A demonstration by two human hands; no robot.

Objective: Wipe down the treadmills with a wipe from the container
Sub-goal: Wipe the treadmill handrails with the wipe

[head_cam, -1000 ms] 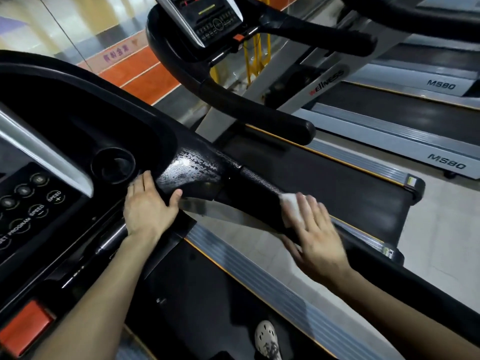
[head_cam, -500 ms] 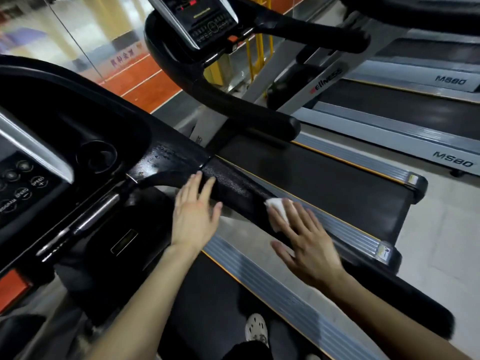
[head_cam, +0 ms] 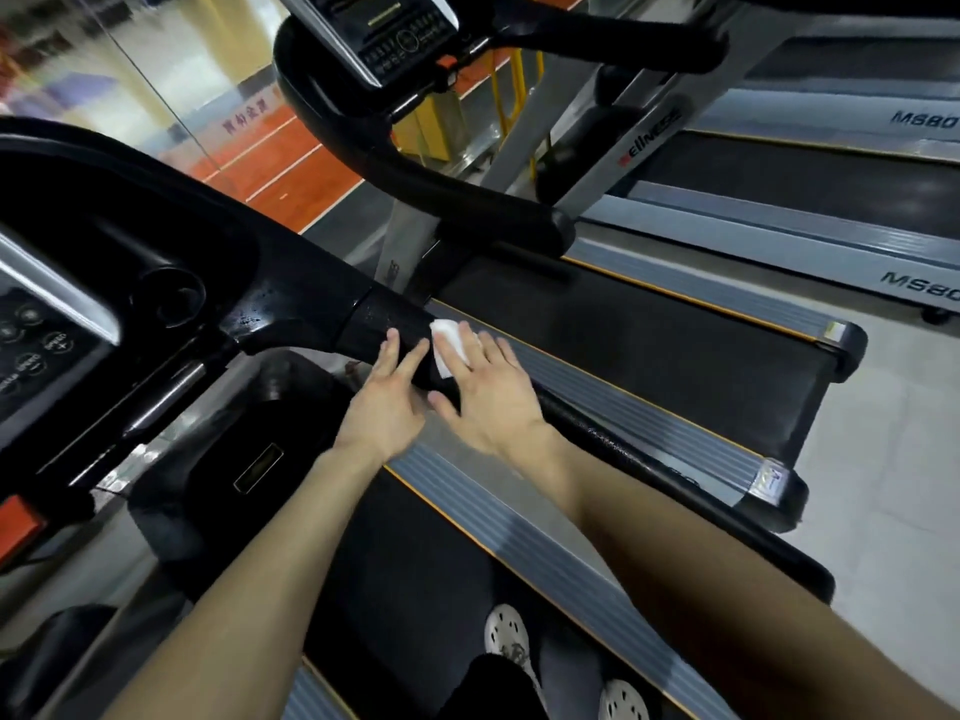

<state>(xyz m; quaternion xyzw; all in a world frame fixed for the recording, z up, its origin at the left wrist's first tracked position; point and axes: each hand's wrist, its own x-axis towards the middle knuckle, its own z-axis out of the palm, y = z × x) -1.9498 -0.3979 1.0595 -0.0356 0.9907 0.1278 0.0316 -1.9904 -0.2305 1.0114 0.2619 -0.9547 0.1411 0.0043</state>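
Both flat on handrail (head_cam: pixel 374 324): right hand (head_cam: pixel 493 402) presses wipe (head_cam: pixel 447 340), left hand (head_cam: pixel 387 402) beside.

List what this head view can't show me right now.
- Wipe: mostly under the right hand; its condition is unreadable.
- Wipe container: nowhere in frame.
- Handrail under the left hand: covered, so wiped or not is unclear.
- Console: cut by the left edge, most labels too small.

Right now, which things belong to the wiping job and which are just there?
In the job: white wipe, right hand pressing it flat, left hand beside it, near treadmill's black handrail.
Just there: near treadmill's control panel, neighbouring treadmill's console, its belt, white shoes.
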